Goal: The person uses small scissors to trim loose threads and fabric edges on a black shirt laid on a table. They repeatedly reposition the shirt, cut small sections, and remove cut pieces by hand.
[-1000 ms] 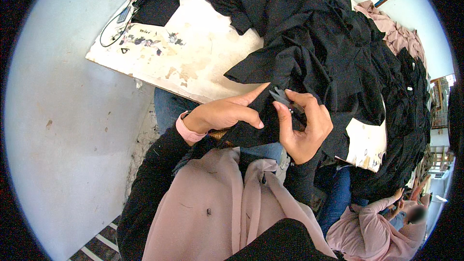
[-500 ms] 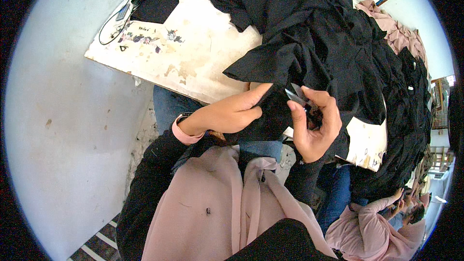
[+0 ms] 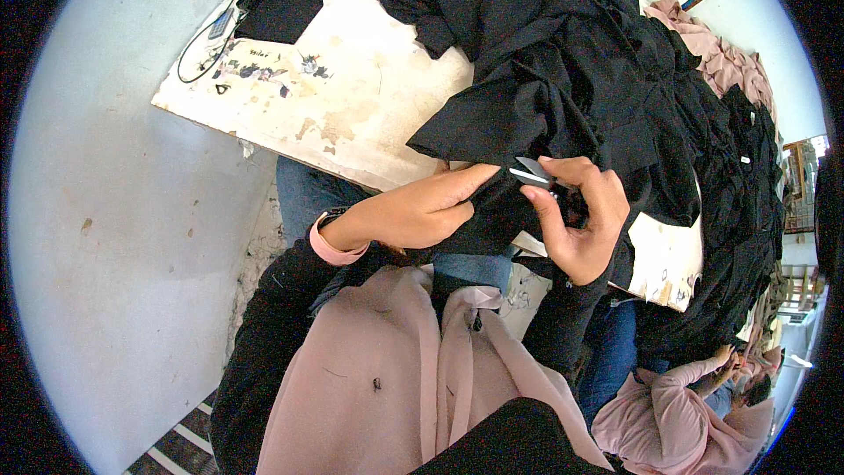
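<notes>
My left hand (image 3: 413, 211) pinches a fold of black cloth (image 3: 501, 123) at the near edge of the worn white table (image 3: 352, 105). My right hand (image 3: 576, 215) is curled around a small pair of metal thread snips (image 3: 532, 172), whose blades point left at the cloth just beside my left fingertips. The cloth hangs off the table edge between the two hands. It belongs to a big heap of black garments (image 3: 615, 62) covering the right side of the table.
A cable and small device (image 3: 207, 40) lie at the table's far left corner. Pink fabric (image 3: 712, 44) sits behind the black heap. Another person in a pink top (image 3: 677, 405) is at the lower right. The pale floor (image 3: 105, 237) lies to the left.
Both hands have lifted slightly toward the table edge, and the snips have come up against the cloth held by my left fingers.
</notes>
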The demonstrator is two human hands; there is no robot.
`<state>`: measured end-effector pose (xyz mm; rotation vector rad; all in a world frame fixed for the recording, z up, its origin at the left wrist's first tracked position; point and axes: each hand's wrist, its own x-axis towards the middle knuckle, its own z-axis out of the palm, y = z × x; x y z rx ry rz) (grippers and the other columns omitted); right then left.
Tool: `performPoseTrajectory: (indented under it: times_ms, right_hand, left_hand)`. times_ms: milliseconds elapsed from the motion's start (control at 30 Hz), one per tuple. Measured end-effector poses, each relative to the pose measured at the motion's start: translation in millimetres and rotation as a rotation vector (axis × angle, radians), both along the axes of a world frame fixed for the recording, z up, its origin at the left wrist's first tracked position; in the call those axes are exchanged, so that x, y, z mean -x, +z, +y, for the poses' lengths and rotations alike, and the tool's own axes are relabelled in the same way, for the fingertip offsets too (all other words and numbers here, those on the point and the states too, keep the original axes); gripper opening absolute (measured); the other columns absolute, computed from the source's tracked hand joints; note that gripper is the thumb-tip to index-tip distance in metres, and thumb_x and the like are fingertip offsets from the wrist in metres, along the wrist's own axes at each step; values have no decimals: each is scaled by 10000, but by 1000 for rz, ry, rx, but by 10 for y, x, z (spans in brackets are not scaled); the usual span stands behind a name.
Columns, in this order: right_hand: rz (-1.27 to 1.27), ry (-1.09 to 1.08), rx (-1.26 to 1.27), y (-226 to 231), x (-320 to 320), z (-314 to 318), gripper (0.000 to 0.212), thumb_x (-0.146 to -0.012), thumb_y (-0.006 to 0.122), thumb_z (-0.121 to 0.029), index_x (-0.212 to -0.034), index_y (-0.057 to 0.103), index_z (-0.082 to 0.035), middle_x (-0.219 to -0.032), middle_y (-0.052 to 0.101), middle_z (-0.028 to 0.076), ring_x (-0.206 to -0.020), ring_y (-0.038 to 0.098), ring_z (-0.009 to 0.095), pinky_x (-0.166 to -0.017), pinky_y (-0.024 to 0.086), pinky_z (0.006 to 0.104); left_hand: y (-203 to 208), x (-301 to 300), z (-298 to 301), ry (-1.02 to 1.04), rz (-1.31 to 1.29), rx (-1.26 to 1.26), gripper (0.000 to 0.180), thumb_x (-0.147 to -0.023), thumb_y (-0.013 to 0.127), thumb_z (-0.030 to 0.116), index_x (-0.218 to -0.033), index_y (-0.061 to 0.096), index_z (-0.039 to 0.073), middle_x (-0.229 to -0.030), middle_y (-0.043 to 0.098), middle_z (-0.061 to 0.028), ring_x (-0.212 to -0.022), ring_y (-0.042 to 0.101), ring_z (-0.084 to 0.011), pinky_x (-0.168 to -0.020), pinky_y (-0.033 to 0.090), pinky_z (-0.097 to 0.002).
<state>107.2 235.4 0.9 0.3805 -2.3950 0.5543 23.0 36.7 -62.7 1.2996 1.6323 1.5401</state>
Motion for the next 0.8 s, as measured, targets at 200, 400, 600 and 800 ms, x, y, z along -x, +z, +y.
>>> performPoseTrajectory:
  times_ms: [200,400,600,800]
  right_hand:
    - [27,12,-41,-15,32,33,232,-729,825,-186,-903,712,-81,-843,726,35,-678,669,187,-582,371,317]
    - [1,72,-95,37,32,77,241,-733,823,-198,-915,711,-87,-844,726,32,-684,671,184,-585,369,318]
    - [-8,98,-80,20,48,87,238,-737,821,-189,-918,706,-85,-846,724,39,-692,673,190,-593,377,320]
    - [36,18,-21,-29,33,41,254,-725,829,-170,-921,700,-72,-840,719,54,-666,660,195,-599,388,319]
  left_hand:
    - [-118,3,2,16,63,22,604,-871,388,-35,-1474,347,-27,-1378,523,-208,-1325,473,-309,-1126,332,-387]
    - [-58,7,-8,33,120,12,474,-875,431,-17,-1346,441,-70,-1254,553,-296,-1229,527,-383,-1046,387,-432]
    - [16,29,-53,-45,59,98,530,-868,422,-25,-1398,424,-35,-1252,594,-225,-1216,557,-341,-1054,397,-410]
    - [-65,6,-22,31,-9,28,580,-885,390,-55,-1463,347,-43,-1370,530,-195,-1316,476,-270,-1125,329,-370]
